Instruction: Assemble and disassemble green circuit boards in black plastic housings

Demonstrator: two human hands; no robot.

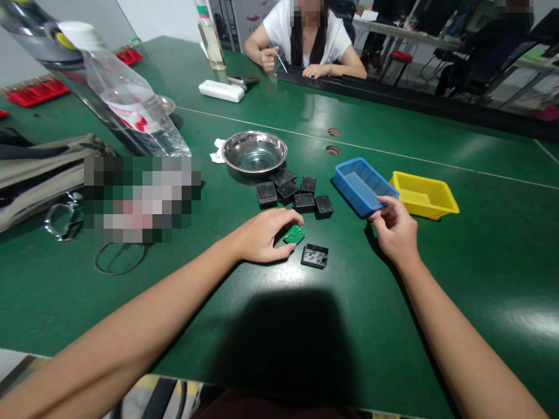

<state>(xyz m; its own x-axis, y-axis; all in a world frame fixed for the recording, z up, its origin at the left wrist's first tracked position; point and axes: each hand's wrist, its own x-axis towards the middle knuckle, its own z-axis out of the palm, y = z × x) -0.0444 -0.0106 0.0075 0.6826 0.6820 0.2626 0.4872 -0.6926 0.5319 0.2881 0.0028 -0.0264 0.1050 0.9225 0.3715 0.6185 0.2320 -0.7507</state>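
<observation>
My left hand (264,235) has its thumb and index finger at opposite edges of a small green circuit board (294,234), gripping it low over the table. Just right of the board lies a black plastic case (315,256), its hollow side facing up. My right hand (398,230) pinches the near corner of a blue plastic tray (362,185), thumb below and fingers at the rim. The blue tray appears to hold nothing. Several closed-looking black cases (304,202) lie in a loose group beyond my left hand.
Behind the black cases stands a steel bowl (254,152). A yellow tray (423,196) sits beside the blue one. Left are a water bottle (126,93), a bag (48,174) and a black loop (120,259). Across the green table (489,279) a person (305,41) holds a thin tool.
</observation>
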